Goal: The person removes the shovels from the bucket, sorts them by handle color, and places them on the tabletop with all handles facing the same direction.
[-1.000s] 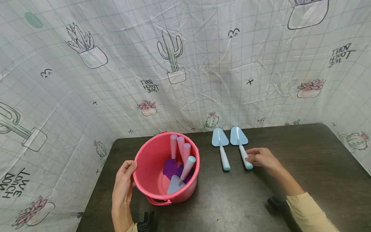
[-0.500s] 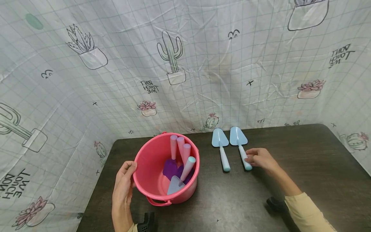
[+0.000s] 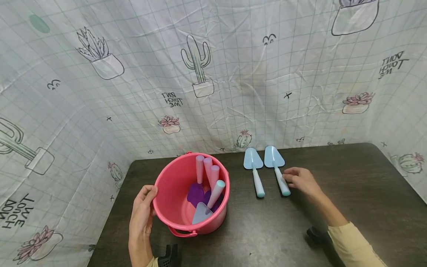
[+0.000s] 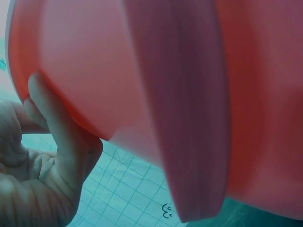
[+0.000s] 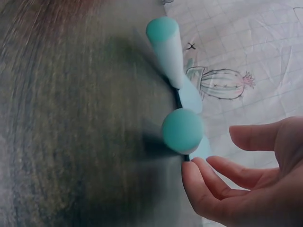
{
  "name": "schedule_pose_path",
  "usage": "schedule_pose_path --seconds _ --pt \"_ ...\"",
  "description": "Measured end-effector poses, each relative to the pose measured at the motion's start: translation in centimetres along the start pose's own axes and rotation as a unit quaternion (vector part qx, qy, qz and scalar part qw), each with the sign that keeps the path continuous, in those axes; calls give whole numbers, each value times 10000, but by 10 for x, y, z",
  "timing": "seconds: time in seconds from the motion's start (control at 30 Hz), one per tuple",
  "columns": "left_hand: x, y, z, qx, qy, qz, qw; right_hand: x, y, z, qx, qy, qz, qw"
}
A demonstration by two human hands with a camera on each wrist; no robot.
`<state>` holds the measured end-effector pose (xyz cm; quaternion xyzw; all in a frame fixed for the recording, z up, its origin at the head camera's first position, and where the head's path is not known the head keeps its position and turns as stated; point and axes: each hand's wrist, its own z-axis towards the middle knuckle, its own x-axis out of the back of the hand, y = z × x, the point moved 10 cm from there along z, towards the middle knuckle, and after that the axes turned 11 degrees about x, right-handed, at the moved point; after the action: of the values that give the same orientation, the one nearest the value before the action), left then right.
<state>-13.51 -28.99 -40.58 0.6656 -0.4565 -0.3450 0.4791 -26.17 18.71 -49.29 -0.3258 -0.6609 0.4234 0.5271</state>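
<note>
My left hand [image 3: 141,211] grips the rim of a pink bucket [image 3: 173,196] at its left side; in the left wrist view its fingers lie against the outer wall. Inside the bucket stand several purple tools with pink handles [image 3: 199,167] and a pale trowel [image 3: 201,212], handles leaning on the right wall. On the table are two light blue trowels with white handles, a left one [image 3: 258,181] and a right one [image 3: 275,157], side by side. Beside the right trowel's handle is my right hand [image 3: 303,182]. Its thumb and fingers are spread apart in the right wrist view, holding nothing.
The dark table [image 3: 260,230] ends at the back against a patterned cloth [image 3: 233,74] printed with cacti. This cloth also rises at the left and right. The bucket's pink handle [image 3: 182,233] hangs down at the front.
My right hand's fingers have loosened from the right trowel's handle and lifted slightly. That trowel has shifted a tiny bit left. The left hand and the bucket look unchanged.
</note>
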Motion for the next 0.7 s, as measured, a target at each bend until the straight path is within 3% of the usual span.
schedule_pose_path --seconds 0.27,0.7 --pt "0 -1 0 -35 3 -4 10000 6 -23 -6 339 361 -488 9976" --pt "1 -1 -1 -61 83 -64 9999 -4 -82 -23 981 358 -254 9942"
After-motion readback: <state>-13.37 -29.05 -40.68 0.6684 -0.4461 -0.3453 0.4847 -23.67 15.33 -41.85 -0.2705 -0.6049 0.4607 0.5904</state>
